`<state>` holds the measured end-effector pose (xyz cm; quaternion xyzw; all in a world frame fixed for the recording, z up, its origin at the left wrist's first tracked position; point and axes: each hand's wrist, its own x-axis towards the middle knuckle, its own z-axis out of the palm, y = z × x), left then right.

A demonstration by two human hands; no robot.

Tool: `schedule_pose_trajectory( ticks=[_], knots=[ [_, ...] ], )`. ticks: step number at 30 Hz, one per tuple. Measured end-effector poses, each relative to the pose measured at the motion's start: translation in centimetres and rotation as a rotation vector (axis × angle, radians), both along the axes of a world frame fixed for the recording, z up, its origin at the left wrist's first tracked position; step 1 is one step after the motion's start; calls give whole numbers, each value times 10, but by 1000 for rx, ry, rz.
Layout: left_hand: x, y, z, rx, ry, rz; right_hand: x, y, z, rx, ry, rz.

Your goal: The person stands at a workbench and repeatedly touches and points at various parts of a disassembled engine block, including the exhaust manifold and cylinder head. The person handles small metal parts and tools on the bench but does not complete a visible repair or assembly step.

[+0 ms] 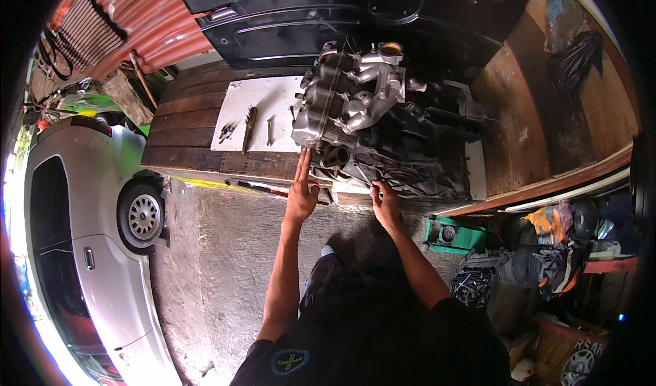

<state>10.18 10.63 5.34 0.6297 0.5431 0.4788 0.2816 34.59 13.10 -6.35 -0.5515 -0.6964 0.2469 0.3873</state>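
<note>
A silver metal engine part with curved pipes [372, 99] lies on the wooden workbench [184, 112], partly over a white board [236, 99]. My left hand [302, 194] has its fingers stretched out, and their tips reach the near left corner of that engine part. Closed at the bench's front edge, my right hand [386, 201] pinches a thin, light rod-like tool [367, 177]; its exact kind is too small to make out. Beyond the right hand lies a crumpled dark cloth [410, 174]. A short round metal tube end [335, 157] sits between my hands.
On the board lie a wrench [269, 131], a brown-handled brush-like tool [250, 127] and small metal parts [227, 132]. A black vehicle panel [287, 23] stands behind the bench. A silver car [89, 235] is at left, a green jack [454, 235] at right.
</note>
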Motion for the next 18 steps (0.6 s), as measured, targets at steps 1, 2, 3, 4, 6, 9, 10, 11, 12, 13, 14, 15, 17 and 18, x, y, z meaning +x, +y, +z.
schedule_pose_trajectory(
  ticks=[1,2,3,4,6,9,10,11,12,13,14,15,17,18],
  knots=[
    [1,0,-1,7,29,18,-1,1,1,-9,-4,-4],
    [0,0,-2,-14,28,15,-4,3,2,-16,-8,-2],
    [-2,0,-4,-35,26,14,-5,4,3,20,7,9],
    [-3,0,-5,-56,25,15,-6,5,5,9,14,8],
    [-2,1,-5,-40,24,0,-6,8,1,-11,25,1],
    [-1,1,-7,-24,51,8,-8,15,-7,57,28,-15],
    [-1,1,-8,-20,65,14,-8,17,-10,36,31,-12],
    [-1,1,-7,-36,52,14,-8,18,-13,15,33,-12],
    [-1,0,-5,-52,40,12,-9,19,-13,-6,36,-13],
    [-1,0,-3,-68,27,11,-9,22,-17,57,27,-24],
    [-1,0,-4,-63,26,8,-11,26,-22,120,18,-33],
    [-2,1,-5,-58,25,6,-12,29,-26,183,10,-42],
    [-3,1,-7,-44,26,4,-14,29,-30,161,13,-54],
    [-3,0,-8,-36,28,5,-18,28,-28,148,14,-59]
  ],
)
